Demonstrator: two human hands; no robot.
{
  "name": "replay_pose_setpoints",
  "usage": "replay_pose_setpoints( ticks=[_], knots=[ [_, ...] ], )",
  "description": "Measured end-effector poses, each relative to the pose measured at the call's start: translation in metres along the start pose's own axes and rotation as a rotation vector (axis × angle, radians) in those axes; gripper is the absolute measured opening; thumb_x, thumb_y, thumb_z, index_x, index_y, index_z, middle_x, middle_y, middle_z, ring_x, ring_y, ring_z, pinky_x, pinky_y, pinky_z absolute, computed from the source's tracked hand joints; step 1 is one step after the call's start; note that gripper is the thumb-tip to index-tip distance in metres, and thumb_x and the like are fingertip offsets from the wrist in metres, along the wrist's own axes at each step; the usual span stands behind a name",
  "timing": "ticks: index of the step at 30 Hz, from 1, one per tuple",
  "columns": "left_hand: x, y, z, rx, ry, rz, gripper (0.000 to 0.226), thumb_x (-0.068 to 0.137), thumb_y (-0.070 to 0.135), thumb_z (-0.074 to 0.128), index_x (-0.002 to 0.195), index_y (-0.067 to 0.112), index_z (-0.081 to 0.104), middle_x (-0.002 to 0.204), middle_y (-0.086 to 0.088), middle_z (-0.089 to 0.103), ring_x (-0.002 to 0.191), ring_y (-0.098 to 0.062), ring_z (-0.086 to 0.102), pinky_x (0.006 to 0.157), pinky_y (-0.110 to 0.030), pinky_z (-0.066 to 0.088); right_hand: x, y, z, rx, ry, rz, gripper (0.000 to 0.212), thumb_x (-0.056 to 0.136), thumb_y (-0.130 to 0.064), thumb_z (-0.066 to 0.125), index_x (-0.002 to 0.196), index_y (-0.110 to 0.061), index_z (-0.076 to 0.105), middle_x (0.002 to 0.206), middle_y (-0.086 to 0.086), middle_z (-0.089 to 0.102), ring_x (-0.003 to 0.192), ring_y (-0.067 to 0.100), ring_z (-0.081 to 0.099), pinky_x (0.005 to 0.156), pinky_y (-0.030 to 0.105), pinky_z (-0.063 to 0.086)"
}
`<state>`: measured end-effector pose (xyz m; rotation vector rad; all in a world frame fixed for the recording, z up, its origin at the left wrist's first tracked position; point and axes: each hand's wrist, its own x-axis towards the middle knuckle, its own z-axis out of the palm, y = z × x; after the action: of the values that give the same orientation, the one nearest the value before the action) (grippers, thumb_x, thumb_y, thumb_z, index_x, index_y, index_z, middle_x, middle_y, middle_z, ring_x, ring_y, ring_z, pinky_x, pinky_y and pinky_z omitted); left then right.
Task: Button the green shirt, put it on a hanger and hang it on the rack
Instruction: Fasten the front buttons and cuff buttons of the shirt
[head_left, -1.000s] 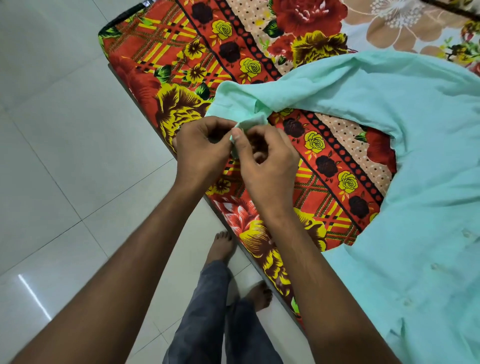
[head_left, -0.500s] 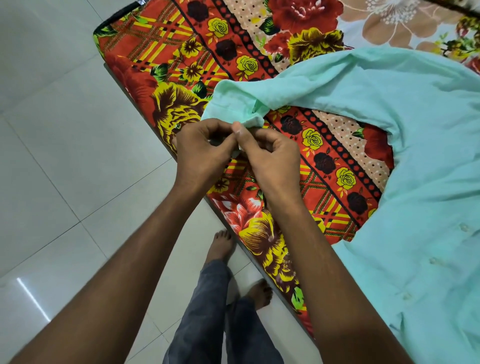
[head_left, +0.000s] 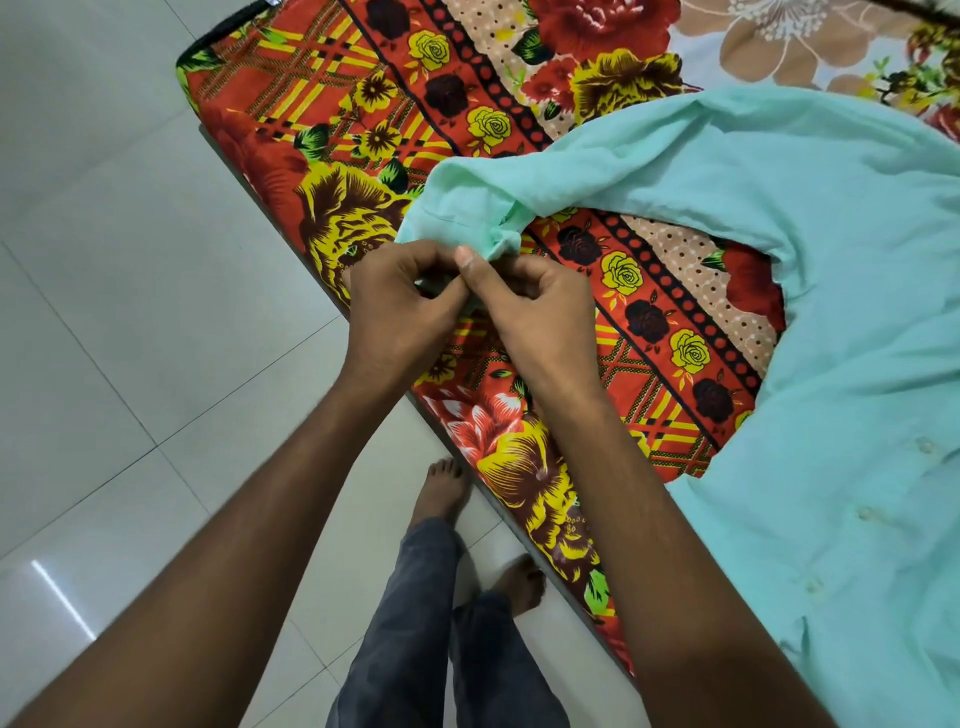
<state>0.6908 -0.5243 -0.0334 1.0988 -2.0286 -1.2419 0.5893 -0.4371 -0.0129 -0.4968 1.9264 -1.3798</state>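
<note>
The pale green shirt (head_left: 841, 270) lies spread on the bed at the right, its front placket with small buttons (head_left: 867, 514) facing up. One long sleeve stretches left to its cuff (head_left: 457, 218) near the bed's edge. My left hand (head_left: 400, 312) and my right hand (head_left: 535, 317) meet at that cuff, fingertips pinched together on the cuff's end. The cuff button is hidden between my fingers. No hanger or rack is in view.
A red, yellow and brown floral bedsheet (head_left: 363, 130) covers the bed, whose edge runs diagonally from top left to bottom right. Pale floor tiles (head_left: 104, 312) fill the left. My bare feet (head_left: 441, 488) and grey trousers stand by the bed.
Both hands stay pinched on the sleeve cuff. The fingers have drawn closer together and the cuff fabric now bunches just above them.
</note>
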Motion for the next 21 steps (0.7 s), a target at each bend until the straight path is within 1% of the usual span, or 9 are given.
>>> replay_pose_setpoints(
  ticks=[2, 3, 4, 6, 7, 9, 11, 14, 21],
  knots=[
    [0.000, 0.000, 0.000, 0.005, -0.016, 0.010, 0.013, 0.093, 0.019, 0.074, 0.094, 0.010, 0.083, 0.084, 0.006, 0.078, 0.077, -0.006, 0.072, 0.071, -0.026, 0.057, 0.003, 0.005, 0.003, -0.045, 0.035, 0.010, 0.022, 0.096, -0.031, 0.072, 0.098, -0.011, 0.081, 0.086, -0.003, 0.080, 0.082, 0.005, 0.076, 0.078, 0.031, 0.062],
    [0.001, -0.001, -0.001, -0.004, -0.013, -0.004, 0.014, 0.093, 0.022, 0.076, 0.097, 0.011, 0.084, 0.088, 0.006, 0.079, 0.081, -0.007, 0.074, 0.073, -0.028, 0.060, 0.005, 0.006, 0.004, -0.055, 0.043, 0.027, 0.024, 0.098, -0.031, 0.068, 0.094, -0.011, 0.081, 0.082, 0.000, 0.079, 0.078, 0.009, 0.074, 0.073, 0.033, 0.061],
    [0.002, -0.001, -0.002, -0.016, -0.002, -0.027, 0.015, 0.092, 0.024, 0.077, 0.099, 0.012, 0.083, 0.090, 0.006, 0.080, 0.084, -0.007, 0.075, 0.075, -0.029, 0.061, 0.007, 0.008, 0.005, -0.048, 0.039, 0.050, 0.026, 0.099, -0.031, 0.065, 0.092, -0.011, 0.080, 0.082, 0.005, 0.078, 0.079, 0.018, 0.075, 0.074, 0.039, 0.063],
    [0.003, -0.001, -0.003, -0.045, 0.022, -0.072, 0.016, 0.092, 0.024, 0.078, 0.100, 0.011, 0.083, 0.092, 0.005, 0.080, 0.085, -0.006, 0.075, 0.075, -0.026, 0.061, 0.009, 0.011, 0.005, 0.048, 0.009, 0.094, 0.024, 0.098, -0.029, 0.063, 0.094, -0.012, 0.079, 0.092, 0.009, 0.079, 0.093, 0.031, 0.076, 0.086, 0.054, 0.063],
    [0.004, 0.000, -0.003, -0.061, 0.028, -0.089, 0.015, 0.092, 0.023, 0.078, 0.101, 0.011, 0.083, 0.092, 0.004, 0.080, 0.084, -0.006, 0.075, 0.074, -0.024, 0.060, 0.009, 0.011, 0.004, 0.112, -0.009, 0.109, 0.020, 0.097, -0.023, 0.063, 0.098, -0.014, 0.080, 0.097, 0.007, 0.080, 0.099, 0.030, 0.076, 0.092, 0.055, 0.061],
    [0.004, 0.003, -0.004, -0.085, 0.031, -0.105, 0.014, 0.093, 0.021, 0.078, 0.100, 0.010, 0.082, 0.091, 0.004, 0.079, 0.083, -0.006, 0.074, 0.074, -0.020, 0.058, 0.006, 0.011, 0.004, 0.181, -0.035, 0.120, 0.023, 0.096, -0.008, 0.063, 0.113, -0.011, 0.079, 0.107, 0.004, 0.080, 0.107, 0.024, 0.076, 0.099, 0.049, 0.059],
    [0.004, 0.004, -0.003, -0.104, 0.030, -0.108, 0.013, 0.093, 0.020, 0.078, 0.100, 0.010, 0.082, 0.090, 0.004, 0.079, 0.082, -0.006, 0.074, 0.073, -0.020, 0.058, 0.004, 0.012, 0.003, 0.193, -0.034, 0.101, 0.029, 0.095, -0.003, 0.064, 0.121, -0.008, 0.076, 0.112, 0.003, 0.079, 0.110, 0.021, 0.074, 0.101, 0.046, 0.059],
    [0.004, 0.004, -0.004, -0.113, 0.023, -0.110, 0.014, 0.093, 0.021, 0.078, 0.101, 0.009, 0.082, 0.091, 0.004, 0.079, 0.083, -0.006, 0.074, 0.072, -0.017, 0.056, 0.002, 0.013, 0.003, 0.188, 0.005, 0.063, 0.026, 0.098, -0.007, 0.066, 0.123, -0.006, 0.075, 0.113, 0.003, 0.079, 0.109, 0.019, 0.075, 0.100, 0.044, 0.060],
    [0.003, 0.001, -0.004, -0.117, 0.001, -0.090, 0.015, 0.095, 0.020, 0.076, 0.104, 0.009, 0.081, 0.094, 0.002, 0.080, 0.087, -0.008, 0.075, 0.075, -0.020, 0.058, 0.001, 0.013, 0.005, 0.075, 0.108, -0.039, 0.020, 0.098, -0.012, 0.070, 0.117, -0.006, 0.076, 0.107, 0.000, 0.078, 0.098, 0.009, 0.076, 0.085, 0.029, 0.063]
  ],
)
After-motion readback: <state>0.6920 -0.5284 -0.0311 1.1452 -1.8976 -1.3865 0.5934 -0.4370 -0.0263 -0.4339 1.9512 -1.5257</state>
